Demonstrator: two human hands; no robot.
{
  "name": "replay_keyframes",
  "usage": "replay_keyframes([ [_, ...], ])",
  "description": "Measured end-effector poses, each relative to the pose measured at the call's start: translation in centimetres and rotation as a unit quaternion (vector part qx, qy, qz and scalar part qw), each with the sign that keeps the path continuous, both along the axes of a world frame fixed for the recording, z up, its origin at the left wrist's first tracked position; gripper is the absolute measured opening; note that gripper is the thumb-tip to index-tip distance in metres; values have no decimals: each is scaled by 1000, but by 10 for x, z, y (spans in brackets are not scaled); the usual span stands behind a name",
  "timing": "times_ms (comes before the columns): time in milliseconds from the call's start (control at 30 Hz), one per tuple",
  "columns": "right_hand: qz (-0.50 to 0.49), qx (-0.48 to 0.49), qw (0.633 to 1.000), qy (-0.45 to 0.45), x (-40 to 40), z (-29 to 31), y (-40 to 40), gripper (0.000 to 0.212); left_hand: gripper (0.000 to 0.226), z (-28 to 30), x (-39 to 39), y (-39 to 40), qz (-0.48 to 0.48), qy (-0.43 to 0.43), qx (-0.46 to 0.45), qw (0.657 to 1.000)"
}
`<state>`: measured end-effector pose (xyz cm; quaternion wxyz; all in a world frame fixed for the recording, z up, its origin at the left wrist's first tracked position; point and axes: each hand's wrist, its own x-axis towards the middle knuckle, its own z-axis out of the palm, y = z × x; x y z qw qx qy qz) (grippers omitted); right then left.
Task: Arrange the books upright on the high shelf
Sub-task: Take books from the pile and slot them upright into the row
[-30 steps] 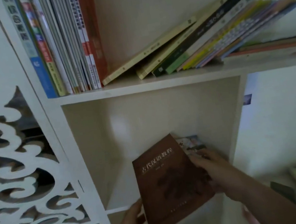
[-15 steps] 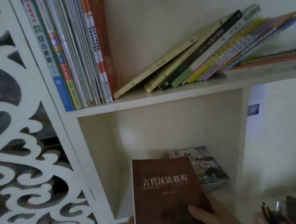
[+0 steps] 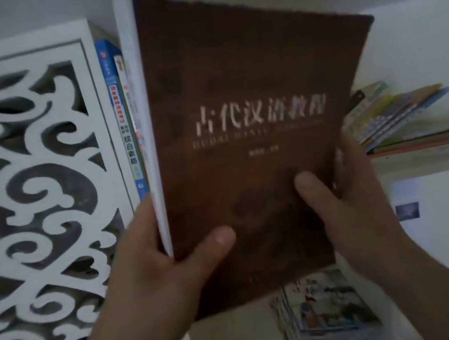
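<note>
One brown book (image 3: 257, 141) with white Chinese title characters, held upright close to the camera in front of the high shelf (image 3: 434, 163), white page edge facing left, cover facing the viewer. Two hands on it: left hand (image 3: 156, 268) grips the lower left page edge, thumb across the cover, fingers behind; right hand (image 3: 353, 208) grips the lower right edge, thumb on the cover, fingers wrapped behind. Upright books (image 3: 126, 126) at the shelf's left end, only two or three spines visible beside the brown book's page edge, the rest hidden; blue-and-white spine nearest the panel. Leaning books (image 3: 396, 113) toward the shelf's right end, roughly five or six tilted thin spines, exact count unclear from blur, resting on a couple of flat-lying books (image 3: 433, 141). One small stack of illustrated books (image 3: 325, 309) lying flat in the compartment below, under the brown book's bottom edge. One white carved fretwork panel (image 3: 29, 186) with scroll cutouts forms the bookcase's left side. Bookcase white, wall behind plain pale. One small dark picture (image 3: 407, 211) on the pale surface right of the lower compartment. Light dim, frame somewhat blurred.
</note>
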<state>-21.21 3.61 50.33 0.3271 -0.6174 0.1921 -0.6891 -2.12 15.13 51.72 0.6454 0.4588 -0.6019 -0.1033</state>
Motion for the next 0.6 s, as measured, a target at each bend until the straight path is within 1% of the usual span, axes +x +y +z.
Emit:
replay_keyframes([
  [33, -41, -40, 998, 20, 5, 23, -14, 62, 51, 15, 9, -6, 29, -30, -55, 998],
  [67, -89, -76, 992, 48, 15, 45, -22, 65, 47, 32, 13, -13, 86, -61, -131, 986],
  [100, -145, -114, 979, 87, 19, 63, -33, 67, 50, 45, 13, -18, 126, -75, -153, 977],
  [133, -198, -163, 955, 147, 21, 73, -45, 68, 52, 50, 17, -29, 149, -89, -168, 970],
  [167, -239, -193, 925, 222, 24, 80, -54, 67, 57, 52, 22, -40, 188, -99, -176, 961],
  [233, -250, -222, 861, 384, 38, 95, -66, 53, 64, 57, 22, -57, 208, -96, -181, 956],
  [300, -239, -213, 794, 517, 51, 94, -79, 37, 70, 55, 15, -72, 214, -101, -182, 954],
  [333, -244, -210, 756, 570, 57, 89, -84, 36, 76, 53, 9, -78, 218, -118, -182, 952],
  [367, -260, -225, 718, 605, 60, 83, -89, 39, 83, 51, 3, -85, 220, -129, -182, 950],
  [433, -312, -267, 637, 652, 63, 69, -99, 50, 89, 45, -4, -104, 219, -136, -169, 951],
  [467, -327, -283, 610, 664, 62, 64, -100, 54, 89, 43, -8, -111, 227, -136, -156, 952],
  [500, -331, -294, 597, 669, 59, 63, -99, 53, 90, 42, -11, -118, 232, -136, -145, 952],
  [567, -333, -310, 587, 670, 44, 66, -100, 47, 94, 41, -16, -129, 231, -145, -138, 952],
  [600, -335, -316, 575, 676, 34, 71, -103, 44, 96, 42, -19, -132, 223, -151, -139, 953],
])
